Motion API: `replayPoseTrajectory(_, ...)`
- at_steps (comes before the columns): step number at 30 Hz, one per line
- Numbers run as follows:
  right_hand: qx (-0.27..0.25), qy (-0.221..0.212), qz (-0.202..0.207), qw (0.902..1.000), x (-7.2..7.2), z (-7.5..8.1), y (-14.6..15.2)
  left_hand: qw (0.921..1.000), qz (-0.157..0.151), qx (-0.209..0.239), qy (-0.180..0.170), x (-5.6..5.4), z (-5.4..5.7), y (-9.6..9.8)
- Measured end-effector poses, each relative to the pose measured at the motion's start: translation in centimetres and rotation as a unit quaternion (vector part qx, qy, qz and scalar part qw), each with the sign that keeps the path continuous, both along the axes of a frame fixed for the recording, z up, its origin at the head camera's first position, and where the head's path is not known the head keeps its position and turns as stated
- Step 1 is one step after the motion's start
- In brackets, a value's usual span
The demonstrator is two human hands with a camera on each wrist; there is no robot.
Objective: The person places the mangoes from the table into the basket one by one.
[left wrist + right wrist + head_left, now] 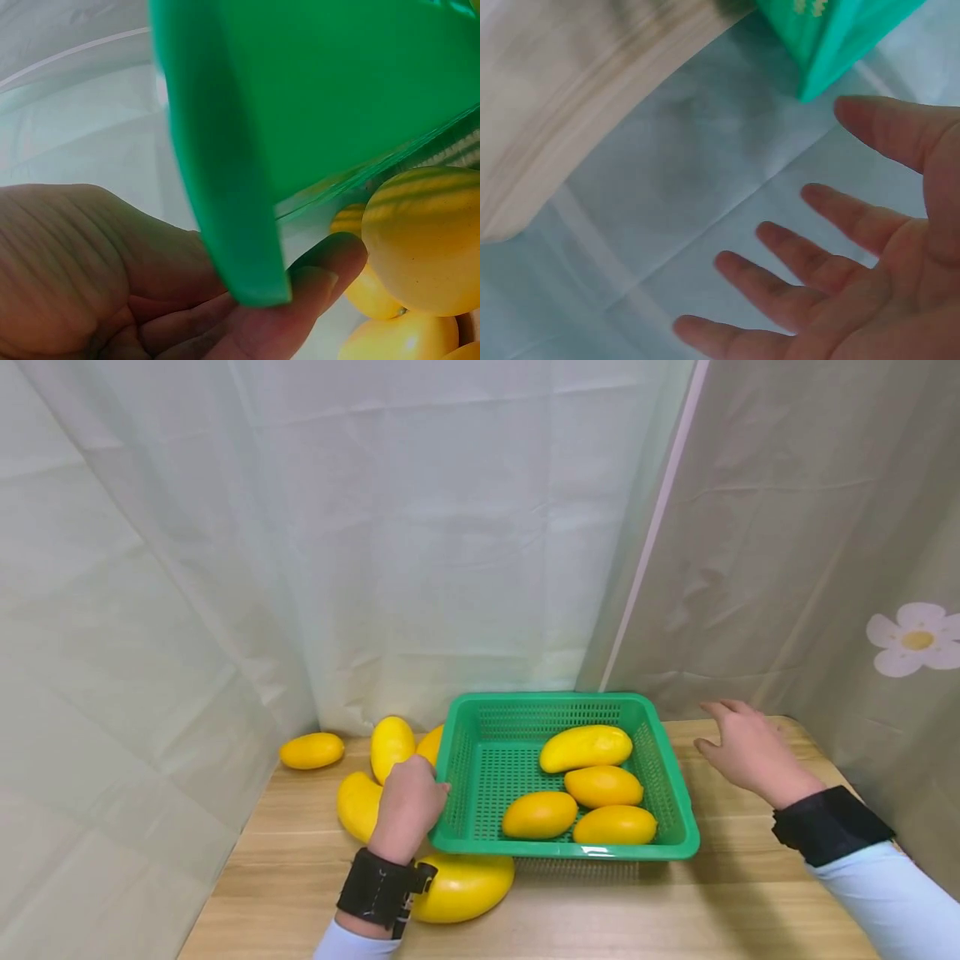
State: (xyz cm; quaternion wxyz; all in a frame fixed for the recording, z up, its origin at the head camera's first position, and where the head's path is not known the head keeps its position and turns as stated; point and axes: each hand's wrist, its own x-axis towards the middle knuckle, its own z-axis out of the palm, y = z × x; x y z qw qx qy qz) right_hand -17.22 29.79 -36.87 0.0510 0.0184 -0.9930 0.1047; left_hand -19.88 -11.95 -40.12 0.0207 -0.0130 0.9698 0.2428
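A green plastic basket (555, 850) with perforated sides holds several yellow mangoes (585, 749), mostly toward its right side. My left hand (411, 806) pinches the basket's left rim between thumb and fingers; the left wrist view shows the rim (247, 247) between them. To the right of the basket, apart from it, my right hand (753, 756) hovers with its fingers spread and nothing in it. The basket's front left corner overlaps a large mango (468, 889) below it. Mangoes (424, 240) also show beneath the basket's side in the left wrist view.
More mangoes lie left of the basket, among them a curved one (357, 806), an upright one (392, 747) and a small one (312, 750) at the back left. Pale curtains (450, 527) enclose the wooden table (750, 893) at the back and sides.
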Motion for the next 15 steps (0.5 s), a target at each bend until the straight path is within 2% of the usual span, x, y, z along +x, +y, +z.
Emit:
replayPoseTrajectory(6, 0.011, -0.033, -0.018, 0.9992, 0.5, -0.7, 2.7, 1.0, 0.003, 0.0, -0.006, -0.1, 0.0, 0.0)
replayPoseTrajectory(10, 0.012, -0.081, -0.042, 0.9958, 1.2, -1.2, 4.6, 0.9999, 0.007, 0.004, -0.014, 0.0, -0.1, -0.1)
replayPoseTrajectory(15, 0.006, -0.148, -0.07, 0.9865, 2.4, -2.5, 6.8, 0.9999, 0.003, 0.009, -0.009, 0.1, -0.1, -0.1)
